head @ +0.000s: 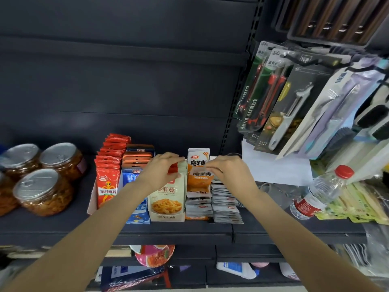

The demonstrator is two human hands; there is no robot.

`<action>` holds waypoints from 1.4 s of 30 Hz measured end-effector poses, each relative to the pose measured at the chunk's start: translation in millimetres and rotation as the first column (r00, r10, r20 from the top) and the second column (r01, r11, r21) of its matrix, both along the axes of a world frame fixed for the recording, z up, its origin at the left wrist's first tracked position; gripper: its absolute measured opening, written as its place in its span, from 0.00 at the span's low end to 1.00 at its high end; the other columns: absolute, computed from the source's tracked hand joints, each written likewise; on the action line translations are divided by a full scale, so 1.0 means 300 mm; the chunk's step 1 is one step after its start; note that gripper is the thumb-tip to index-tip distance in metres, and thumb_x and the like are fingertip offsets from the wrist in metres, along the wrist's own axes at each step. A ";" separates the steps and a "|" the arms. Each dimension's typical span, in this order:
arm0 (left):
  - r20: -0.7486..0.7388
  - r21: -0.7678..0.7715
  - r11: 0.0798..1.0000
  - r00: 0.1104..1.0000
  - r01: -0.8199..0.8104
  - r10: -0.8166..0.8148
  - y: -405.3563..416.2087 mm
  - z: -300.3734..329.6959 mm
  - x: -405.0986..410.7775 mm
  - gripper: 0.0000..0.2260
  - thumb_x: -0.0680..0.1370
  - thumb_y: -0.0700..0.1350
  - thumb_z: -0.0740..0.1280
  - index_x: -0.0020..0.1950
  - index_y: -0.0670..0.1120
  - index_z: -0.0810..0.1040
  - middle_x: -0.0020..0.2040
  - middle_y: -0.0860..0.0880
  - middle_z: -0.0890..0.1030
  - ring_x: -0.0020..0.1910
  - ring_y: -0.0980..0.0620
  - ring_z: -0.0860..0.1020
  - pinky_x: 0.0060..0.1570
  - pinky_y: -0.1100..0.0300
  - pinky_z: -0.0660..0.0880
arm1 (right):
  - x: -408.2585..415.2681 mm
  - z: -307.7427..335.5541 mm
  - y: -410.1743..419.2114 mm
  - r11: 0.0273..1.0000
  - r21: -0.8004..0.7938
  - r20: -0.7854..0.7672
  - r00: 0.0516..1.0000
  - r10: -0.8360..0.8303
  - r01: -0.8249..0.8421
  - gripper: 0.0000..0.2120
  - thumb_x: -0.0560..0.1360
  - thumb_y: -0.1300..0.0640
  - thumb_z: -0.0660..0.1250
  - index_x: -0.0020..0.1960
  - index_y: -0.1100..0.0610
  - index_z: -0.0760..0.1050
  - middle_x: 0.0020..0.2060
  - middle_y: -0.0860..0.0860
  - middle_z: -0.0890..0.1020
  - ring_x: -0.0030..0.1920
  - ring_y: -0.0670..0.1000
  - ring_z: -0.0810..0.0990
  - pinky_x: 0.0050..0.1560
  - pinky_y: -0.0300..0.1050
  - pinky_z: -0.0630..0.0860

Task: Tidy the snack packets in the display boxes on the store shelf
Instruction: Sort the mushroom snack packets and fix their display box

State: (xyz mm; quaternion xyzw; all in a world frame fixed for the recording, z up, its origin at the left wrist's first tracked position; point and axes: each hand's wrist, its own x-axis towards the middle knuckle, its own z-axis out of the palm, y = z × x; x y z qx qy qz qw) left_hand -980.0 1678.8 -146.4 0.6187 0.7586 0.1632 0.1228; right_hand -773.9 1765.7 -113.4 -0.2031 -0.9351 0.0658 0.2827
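Several display boxes of snack packets stand side by side on the dark shelf (164, 230). A row of red packets (107, 182) fills the left box, then blue and orange packets (134, 165), then a cream box of mushroom snack packets (167, 199). My left hand (162, 171) grips the tops of the packets in that cream box. To the right stands an orange-and-white box (199, 163) of konjac packets. My right hand (229, 171) pinches a packet in this box. Grey packets (225, 205) lie fanned at the far right.
Three jars (42, 190) with metal lids stand at the left of the shelf. A water bottle (322, 192) with a red cap lies tilted at the right beside green packets (353, 205). Packaged knives and peelers (284, 102) hang above right. More goods sit on the shelf below.
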 end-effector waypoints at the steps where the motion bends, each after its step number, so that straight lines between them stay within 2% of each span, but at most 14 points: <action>1: 0.007 0.002 1.000 1.000 -0.001 0.001 0.002 -0.001 -0.001 0.25 0.76 0.46 0.68 0.72 0.54 0.66 0.70 0.52 0.68 0.69 0.48 0.66 0.68 0.50 0.65 | -0.011 -0.013 -0.002 0.999 -0.038 0.096 0.995 -0.009 0.013 0.07 0.74 0.59 0.68 0.49 0.54 0.84 0.42 0.51 0.85 0.42 0.52 0.82 0.44 0.47 0.80; 4: 0.015 0.003 1.000 1.000 0.000 0.000 0.002 0.001 -0.002 0.25 0.76 0.46 0.69 0.72 0.54 0.67 0.69 0.53 0.69 0.68 0.49 0.66 0.68 0.50 0.65 | -0.034 -0.063 -0.006 0.971 -0.202 0.364 0.930 -0.046 0.127 0.12 0.79 0.57 0.61 0.58 0.52 0.80 0.56 0.49 0.82 0.56 0.50 0.78 0.57 0.47 0.74; 8: -0.004 0.004 1.000 1.000 0.009 -0.009 0.005 0.005 -0.004 0.25 0.76 0.46 0.68 0.72 0.54 0.66 0.69 0.52 0.69 0.67 0.49 0.67 0.69 0.51 0.63 | -0.052 -0.106 -0.013 0.939 -0.288 0.421 0.906 -0.053 0.189 0.12 0.79 0.57 0.61 0.59 0.53 0.80 0.58 0.50 0.81 0.58 0.50 0.77 0.60 0.46 0.73; 11: -0.009 -0.007 1.000 1.000 0.005 -0.005 0.007 0.009 -0.005 0.25 0.77 0.47 0.68 0.72 0.54 0.66 0.69 0.52 0.69 0.68 0.49 0.66 0.69 0.50 0.63 | -0.045 -0.106 0.007 0.911 -0.372 0.452 0.892 0.010 0.178 0.11 0.77 0.57 0.65 0.58 0.53 0.80 0.56 0.49 0.81 0.56 0.49 0.78 0.62 0.46 0.73; 14: -0.005 -0.016 1.000 1.000 0.008 -0.008 0.006 0.016 -0.005 0.25 0.77 0.47 0.68 0.72 0.54 0.66 0.69 0.53 0.69 0.68 0.49 0.66 0.69 0.50 0.63 | -0.037 -0.088 0.031 0.836 -0.526 0.347 0.937 0.042 0.157 0.12 0.75 0.55 0.68 0.58 0.54 0.80 0.55 0.50 0.81 0.54 0.46 0.77 0.60 0.37 0.71; 18: -0.006 -0.021 1.000 1.000 0.013 -0.013 0.007 0.023 -0.003 0.24 0.77 0.47 0.67 0.72 0.54 0.66 0.69 0.53 0.69 0.67 0.50 0.66 0.69 0.50 0.63 | -0.067 -0.091 0.070 0.924 -0.319 0.217 0.965 -0.145 0.211 0.19 0.77 0.58 0.65 0.67 0.55 0.72 0.63 0.50 0.73 0.64 0.49 0.70 0.65 0.39 0.65; 21: -0.002 -0.025 1.000 1.000 0.011 -0.011 0.005 0.025 -0.003 0.24 0.77 0.47 0.67 0.72 0.54 0.66 0.69 0.53 0.69 0.67 0.50 0.66 0.69 0.51 0.63 | -0.104 -0.105 0.082 0.953 -0.197 0.281 0.944 -0.171 0.231 0.22 0.77 0.60 0.65 0.70 0.54 0.69 0.63 0.51 0.71 0.64 0.51 0.68 0.63 0.44 0.69; 26: 0.026 -0.015 1.000 1.000 -0.001 0.001 0.005 0.024 0.000 0.24 0.77 0.46 0.68 0.72 0.54 0.66 0.68 0.53 0.69 0.67 0.50 0.66 0.69 0.51 0.63 | -0.154 -0.119 0.092 0.944 -0.150 0.276 0.929 -0.245 0.293 0.13 0.77 0.57 0.64 0.62 0.54 0.76 0.55 0.51 0.76 0.58 0.51 0.72 0.52 0.46 0.75; 29: 0.032 -0.006 1.000 0.999 -0.001 0.002 0.002 0.022 -0.001 0.24 0.76 0.46 0.68 0.72 0.54 0.67 0.68 0.53 0.69 0.67 0.50 0.66 0.69 0.51 0.63 | -0.158 -0.118 0.094 0.938 -0.219 0.274 0.939 -0.206 0.270 0.09 0.78 0.57 0.64 0.55 0.54 0.81 0.52 0.51 0.77 0.53 0.51 0.76 0.49 0.45 0.76; 33: 0.042 0.001 1.000 0.999 -0.004 0.004 -0.003 0.025 0.000 0.24 0.76 0.46 0.68 0.71 0.54 0.68 0.68 0.53 0.70 0.67 0.50 0.66 0.69 0.52 0.62 | -0.145 -0.052 0.088 0.901 -0.315 0.006 0.950 -0.313 0.299 0.06 0.75 0.59 0.68 0.50 0.57 0.82 0.46 0.53 0.78 0.42 0.48 0.77 0.44 0.37 0.74; 35: 0.073 0.002 1.000 0.997 -0.008 0.008 0.000 0.027 0.002 0.23 0.76 0.45 0.69 0.71 0.53 0.69 0.68 0.52 0.71 0.67 0.50 0.67 0.68 0.51 0.65 | -0.127 -0.007 0.079 0.895 -0.340 -0.091 0.937 -0.338 0.290 0.05 0.75 0.61 0.68 0.49 0.58 0.82 0.44 0.52 0.78 0.40 0.46 0.75 0.41 0.30 0.68; 38: 0.195 0.087 0.993 0.979 -0.077 0.058 0.005 0.047 -0.007 0.22 0.75 0.44 0.70 0.69 0.49 0.72 0.65 0.50 0.74 0.65 0.51 0.72 0.64 0.54 0.70 | -0.088 0.051 0.074 0.889 -0.383 -0.177 0.924 -0.339 0.252 0.05 0.74 0.61 0.68 0.48 0.59 0.82 0.43 0.52 0.77 0.40 0.47 0.75 0.42 0.29 0.67; 40: 0.241 0.175 0.978 0.968 -0.117 0.072 0.010 0.069 -0.003 0.20 0.75 0.42 0.70 0.67 0.48 0.74 0.61 0.48 0.77 0.61 0.51 0.74 0.61 0.57 0.72 | -0.063 0.080 0.078 0.891 -0.390 -0.215 0.918 -0.332 0.231 0.04 0.74 0.61 0.69 0.47 0.59 0.82 0.41 0.51 0.78 0.39 0.46 0.74 0.42 0.28 0.67; 42: 0.283 0.202 0.970 0.956 -0.134 0.073 0.014 0.095 0.016 0.17 0.76 0.43 0.69 0.65 0.47 0.75 0.52 0.49 0.79 0.52 0.54 0.77 0.52 0.63 0.74 | -0.041 0.103 0.086 0.888 -0.401 -0.252 0.905 -0.344 0.226 0.04 0.74 0.61 0.69 0.46 0.59 0.82 0.40 0.51 0.78 0.39 0.46 0.74 0.41 0.27 0.67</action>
